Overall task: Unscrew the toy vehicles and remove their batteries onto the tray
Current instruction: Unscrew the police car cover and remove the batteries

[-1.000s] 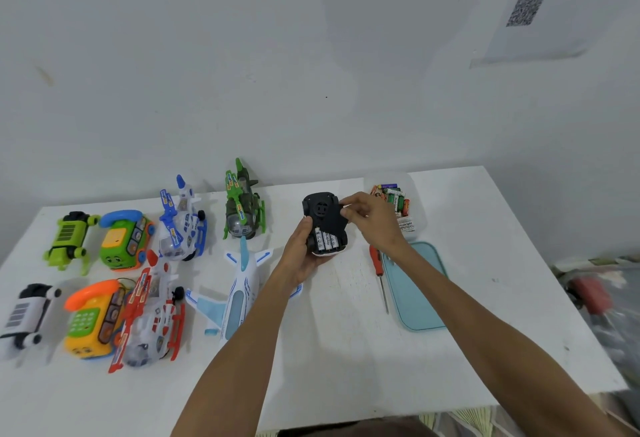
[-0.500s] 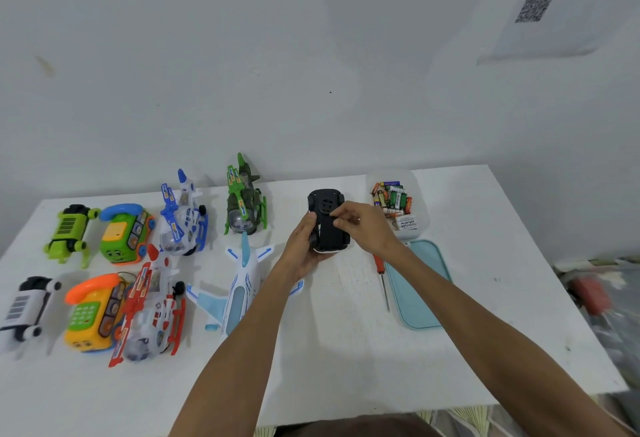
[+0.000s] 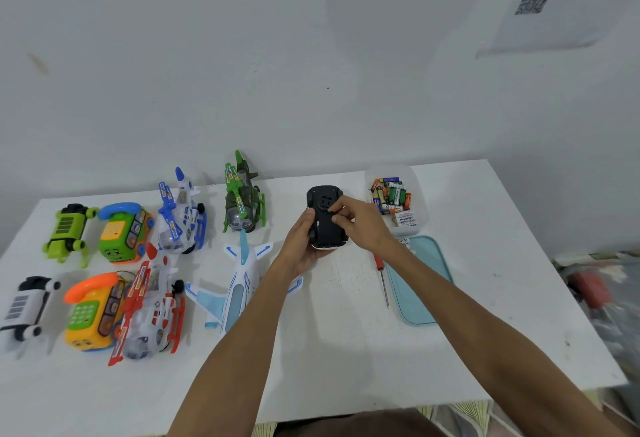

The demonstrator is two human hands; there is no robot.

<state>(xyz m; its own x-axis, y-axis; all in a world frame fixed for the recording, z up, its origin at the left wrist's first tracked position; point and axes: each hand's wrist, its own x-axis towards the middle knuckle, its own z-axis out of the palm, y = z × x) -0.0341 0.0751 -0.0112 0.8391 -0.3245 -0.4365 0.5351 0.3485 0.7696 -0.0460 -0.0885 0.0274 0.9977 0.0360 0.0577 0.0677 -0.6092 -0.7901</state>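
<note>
A black toy car (image 3: 325,198) is held upside down above the table, just left of the teal tray (image 3: 424,293). My left hand (image 3: 300,246) grips it from the left and below. My right hand (image 3: 363,225) lies over its underside, its curled fingertips pinching at the middle of the base. What they pinch is hidden. The battery bay is covered by that hand. A red-handled screwdriver (image 3: 383,280) lies on the table along the tray's left edge.
A clear box of loose batteries (image 3: 393,198) stands behind the tray. Several toys fill the left half: a white-blue plane (image 3: 239,284), green helicopter (image 3: 242,204), blue helicopter (image 3: 180,216), red helicopter (image 3: 149,312), two phone cars and two small trucks.
The batteries that showed in the car's open bay are now covered. My right hand moved from the car's upper right edge onto the middle of its underside. The car shifted slightly.
</note>
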